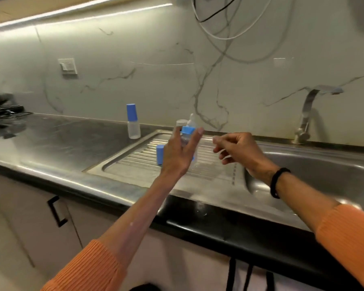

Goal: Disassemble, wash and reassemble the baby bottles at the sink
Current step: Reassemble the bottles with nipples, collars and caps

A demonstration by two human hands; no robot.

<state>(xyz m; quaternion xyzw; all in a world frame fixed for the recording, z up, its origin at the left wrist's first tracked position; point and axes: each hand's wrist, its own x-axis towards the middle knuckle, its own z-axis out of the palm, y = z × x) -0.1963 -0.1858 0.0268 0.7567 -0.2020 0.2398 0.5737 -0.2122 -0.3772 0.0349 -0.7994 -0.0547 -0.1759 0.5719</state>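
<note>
Over the sink's drainboard (208,164) the left hand (177,156) grips a baby bottle (187,135) with blue collar and teat, the right hand (237,150) loosely curled and holding nothing just beside it.

A capped bottle (133,122) stands on the counter (61,139), left of the drainboard (208,171); the sink basin (324,175) lies right, tap (307,116) behind.

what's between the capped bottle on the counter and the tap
In the head view, the left hand holding an uncapped baby bottle, then the right hand, lie between the capped bottle and the tap.
</note>
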